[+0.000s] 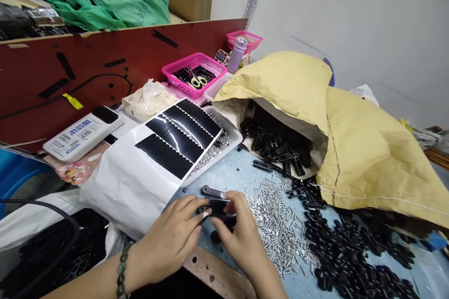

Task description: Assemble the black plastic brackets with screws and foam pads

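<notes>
My left hand (171, 238) and my right hand (238, 238) meet over a small black plastic bracket (218, 206), pinching it between their fingertips. Just beyond them lies a similar bracket with small holes (212, 191) on the pale blue table (224, 170). To the right of my right hand spreads a pile of silver screws (277, 224). Farther right lies a heap of loose black brackets (351, 243). More brackets spill from the mouth of a yellow woven sack (351, 135). A dark beaded bracelet (122, 271) circles my left wrist.
Black adhesive strips on a white backing sheet (178, 135) rest on a white bag, over a tray of screws (217, 145). Behind stand pink baskets (192, 74), one holding scissors, a lilac bottle (236, 55) and a dark red board (87, 65).
</notes>
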Available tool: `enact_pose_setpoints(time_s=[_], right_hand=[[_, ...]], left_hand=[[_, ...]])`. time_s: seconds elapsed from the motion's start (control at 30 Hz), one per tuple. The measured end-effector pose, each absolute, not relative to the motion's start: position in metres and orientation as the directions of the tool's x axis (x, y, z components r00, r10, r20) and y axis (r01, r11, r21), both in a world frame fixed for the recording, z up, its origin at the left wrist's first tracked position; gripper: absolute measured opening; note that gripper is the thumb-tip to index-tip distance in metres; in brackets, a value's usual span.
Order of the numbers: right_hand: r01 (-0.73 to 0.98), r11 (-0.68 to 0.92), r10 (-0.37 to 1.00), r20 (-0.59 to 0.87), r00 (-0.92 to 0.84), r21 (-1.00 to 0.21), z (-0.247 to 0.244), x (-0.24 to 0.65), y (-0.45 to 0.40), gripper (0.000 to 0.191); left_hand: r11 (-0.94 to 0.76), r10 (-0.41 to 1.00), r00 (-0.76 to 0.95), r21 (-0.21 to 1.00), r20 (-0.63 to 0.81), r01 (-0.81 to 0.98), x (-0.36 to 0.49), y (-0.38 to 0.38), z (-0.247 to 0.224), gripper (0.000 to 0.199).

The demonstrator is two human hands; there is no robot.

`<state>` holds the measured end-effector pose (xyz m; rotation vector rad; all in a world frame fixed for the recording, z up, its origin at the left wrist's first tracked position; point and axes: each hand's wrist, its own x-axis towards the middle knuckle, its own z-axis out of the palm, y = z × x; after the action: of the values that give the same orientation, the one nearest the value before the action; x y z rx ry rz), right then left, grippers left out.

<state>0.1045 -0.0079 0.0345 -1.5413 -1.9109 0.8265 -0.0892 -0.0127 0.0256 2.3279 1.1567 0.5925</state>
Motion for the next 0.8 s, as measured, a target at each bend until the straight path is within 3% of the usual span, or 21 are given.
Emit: enact_pose_setpoints(time_s=[0.07, 0.13, 0.27, 0.4, 0.53, 0.67, 0.8], right_hand=[[0.523, 0.221, 0.938, 0.033, -0.345, -0.823, 0.043, 0.100, -0.011, 0.034], [0.462, 0.195, 0.924, 0.005, -0.382, -0.865, 0.046, 0.100, -0.013, 0.024], [0.394, 0.004, 0.987, -0.060, -0.150, -0.919, 0.036, 0.113, -0.007, 0.010], [0.320, -0.184, 0.982, -0.190, 0.013, -0.929, 0.016, 0.120, 0.004, 0.017], [0.375, -0.182, 0.983, -0.183, 0.033, -0.909, 0.005, 0.113, 0.009, 0.019], [0.454, -0.139, 0.989, -0.149, 0.013, -0.880, 0.007, 0.111, 0.013, 0.018], [0.440, -0.179, 0.978, -0.209, -0.019, -0.880, 0.008, 0.115, 0.016, 0.017]], left_hand=[[-0.499, 0.823, 0.551, 0.641, 0.139, 0.583, -0.088, -0.013, 0.025, 0.042], [-0.420, 0.854, 0.510, 0.716, 0.103, 0.558, -0.087, -0.013, 0.024, 0.045], [-0.269, 0.931, 0.359, 0.797, 0.071, 0.541, -0.089, -0.016, 0.017, 0.047], [-0.488, 0.862, 0.471, 0.560, 0.187, 0.670, -0.093, -0.017, 0.008, 0.045], [-0.606, 0.794, 0.565, 0.356, 0.223, 0.711, -0.091, -0.017, 0.006, 0.045], [-0.602, 0.798, 0.542, 0.372, 0.262, 0.706, -0.085, -0.015, 0.013, 0.040], [-0.585, 0.811, 0.510, 0.392, 0.285, 0.710, -0.080, -0.012, 0.017, 0.037]])
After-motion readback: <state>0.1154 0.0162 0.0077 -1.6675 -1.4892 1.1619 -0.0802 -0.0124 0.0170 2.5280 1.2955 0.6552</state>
